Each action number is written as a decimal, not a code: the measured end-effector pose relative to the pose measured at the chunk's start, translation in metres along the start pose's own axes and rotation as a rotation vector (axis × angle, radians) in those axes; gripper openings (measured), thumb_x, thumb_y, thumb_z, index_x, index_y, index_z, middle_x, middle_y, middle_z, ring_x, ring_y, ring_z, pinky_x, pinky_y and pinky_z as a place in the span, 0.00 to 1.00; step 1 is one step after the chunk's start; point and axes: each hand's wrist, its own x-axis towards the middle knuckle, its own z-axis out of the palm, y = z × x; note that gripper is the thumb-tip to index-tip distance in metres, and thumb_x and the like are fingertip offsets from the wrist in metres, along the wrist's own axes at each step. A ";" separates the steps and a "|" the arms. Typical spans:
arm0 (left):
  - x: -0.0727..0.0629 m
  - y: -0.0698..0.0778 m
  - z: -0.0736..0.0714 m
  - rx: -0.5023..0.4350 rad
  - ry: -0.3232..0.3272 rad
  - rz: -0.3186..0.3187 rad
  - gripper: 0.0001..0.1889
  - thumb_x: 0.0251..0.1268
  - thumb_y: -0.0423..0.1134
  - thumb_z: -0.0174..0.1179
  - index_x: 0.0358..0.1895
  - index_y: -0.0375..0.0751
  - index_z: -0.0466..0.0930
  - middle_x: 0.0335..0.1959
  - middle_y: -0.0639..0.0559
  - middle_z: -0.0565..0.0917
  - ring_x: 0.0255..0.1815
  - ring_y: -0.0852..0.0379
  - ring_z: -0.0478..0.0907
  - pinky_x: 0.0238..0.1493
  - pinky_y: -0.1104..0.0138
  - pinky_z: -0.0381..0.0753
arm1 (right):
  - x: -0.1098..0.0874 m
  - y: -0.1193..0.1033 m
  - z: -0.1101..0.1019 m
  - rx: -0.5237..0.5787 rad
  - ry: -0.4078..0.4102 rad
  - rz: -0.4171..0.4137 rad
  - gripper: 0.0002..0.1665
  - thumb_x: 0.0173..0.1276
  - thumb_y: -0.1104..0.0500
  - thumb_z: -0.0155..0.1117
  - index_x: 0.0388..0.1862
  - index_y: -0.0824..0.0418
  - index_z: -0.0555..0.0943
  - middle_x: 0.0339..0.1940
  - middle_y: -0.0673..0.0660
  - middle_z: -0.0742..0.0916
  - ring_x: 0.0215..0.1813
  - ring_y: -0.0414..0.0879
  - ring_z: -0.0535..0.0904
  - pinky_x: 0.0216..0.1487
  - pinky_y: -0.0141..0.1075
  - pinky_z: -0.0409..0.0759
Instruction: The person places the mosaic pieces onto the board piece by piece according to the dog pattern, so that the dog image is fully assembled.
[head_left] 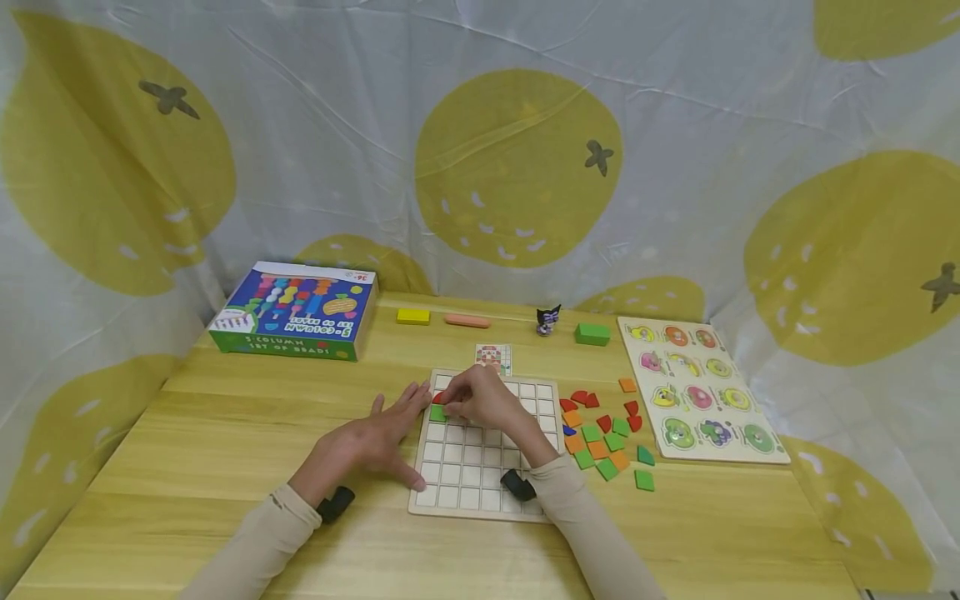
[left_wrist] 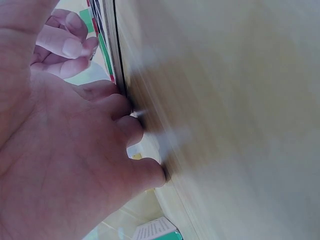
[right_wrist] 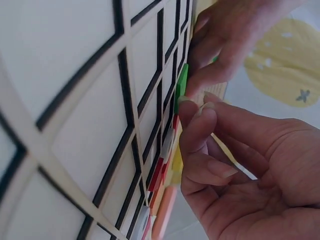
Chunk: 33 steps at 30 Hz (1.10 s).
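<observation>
A gridded board [head_left: 470,475] lies on the table between the hands. A green square tile [head_left: 437,413] sits near its upper left corner, with a red piece [head_left: 438,399] just above. My right hand [head_left: 483,398] is over the board's upper part, thumb and fingers curled together; its fingertips [right_wrist: 186,102] are right at the green tile [right_wrist: 181,87]. Nothing shows between them in the right wrist view. Along the board's left edge lies my left hand [head_left: 378,437], fingers spread and fairly straight, thumb at the lower left corner. Behind the board is a small pattern card [head_left: 483,353].
Loose red, orange, green and blue pieces [head_left: 597,448] lie right of the board. Farther right is a fruit puzzle board [head_left: 652,400]. A bead-set box [head_left: 300,308] stands back left. Along the back are a yellow block [head_left: 413,317], pink stick [head_left: 467,321], figurine [head_left: 547,320] and green block [head_left: 592,334].
</observation>
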 end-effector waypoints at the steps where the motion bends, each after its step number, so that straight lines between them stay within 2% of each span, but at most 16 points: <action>1: 0.000 0.000 0.000 0.002 -0.001 -0.002 0.73 0.51 0.58 0.84 0.89 0.34 0.39 0.91 0.39 0.38 0.91 0.40 0.32 0.84 0.33 0.28 | 0.000 0.000 -0.001 0.003 -0.004 0.000 0.03 0.70 0.69 0.76 0.41 0.68 0.93 0.37 0.58 0.94 0.30 0.36 0.81 0.31 0.27 0.80; 7: 0.001 -0.001 0.001 -0.005 -0.002 0.002 0.74 0.51 0.58 0.85 0.89 0.35 0.39 0.91 0.39 0.37 0.91 0.40 0.32 0.84 0.33 0.27 | -0.002 0.001 -0.007 0.008 -0.048 -0.057 0.04 0.71 0.69 0.75 0.42 0.67 0.93 0.37 0.55 0.93 0.29 0.37 0.80 0.31 0.27 0.80; 11: 0.001 -0.001 0.001 -0.005 -0.002 -0.004 0.74 0.50 0.58 0.85 0.89 0.35 0.38 0.91 0.39 0.38 0.91 0.41 0.32 0.84 0.33 0.27 | -0.002 0.006 -0.009 0.048 -0.140 -0.102 0.03 0.73 0.68 0.74 0.43 0.67 0.92 0.36 0.55 0.93 0.29 0.42 0.83 0.34 0.28 0.83; 15: 0.002 -0.002 0.001 0.004 0.003 -0.004 0.74 0.50 0.58 0.85 0.89 0.35 0.38 0.91 0.40 0.38 0.91 0.40 0.32 0.84 0.33 0.28 | -0.002 0.009 -0.008 0.090 -0.199 -0.108 0.03 0.74 0.66 0.74 0.43 0.67 0.91 0.34 0.57 0.92 0.27 0.48 0.85 0.33 0.29 0.84; 20: 0.003 -0.002 0.001 -0.001 0.002 -0.006 0.74 0.50 0.58 0.85 0.89 0.35 0.39 0.91 0.40 0.38 0.91 0.40 0.32 0.83 0.33 0.28 | -0.005 0.007 -0.012 0.082 -0.185 -0.080 0.05 0.75 0.64 0.73 0.44 0.66 0.91 0.37 0.53 0.92 0.29 0.50 0.86 0.34 0.30 0.85; 24: 0.003 -0.001 0.002 0.007 0.000 -0.010 0.73 0.51 0.59 0.85 0.89 0.35 0.41 0.91 0.40 0.38 0.91 0.40 0.32 0.84 0.33 0.29 | -0.012 0.014 -0.023 0.050 -0.162 -0.124 0.07 0.75 0.63 0.74 0.46 0.65 0.92 0.38 0.51 0.93 0.31 0.45 0.85 0.36 0.30 0.84; 28: 0.002 0.001 0.002 -0.002 0.001 -0.012 0.72 0.50 0.57 0.85 0.89 0.34 0.42 0.91 0.40 0.37 0.91 0.39 0.32 0.84 0.33 0.29 | -0.034 0.036 -0.046 0.035 -0.106 -0.127 0.08 0.74 0.62 0.76 0.47 0.64 0.92 0.38 0.51 0.93 0.34 0.39 0.81 0.38 0.30 0.83; 33: 0.001 0.002 0.002 -0.014 0.007 -0.010 0.72 0.50 0.56 0.86 0.89 0.34 0.43 0.91 0.39 0.38 0.91 0.38 0.32 0.84 0.33 0.28 | -0.071 0.075 -0.083 0.042 0.006 -0.055 0.09 0.71 0.63 0.78 0.48 0.65 0.92 0.38 0.54 0.93 0.36 0.42 0.83 0.38 0.32 0.84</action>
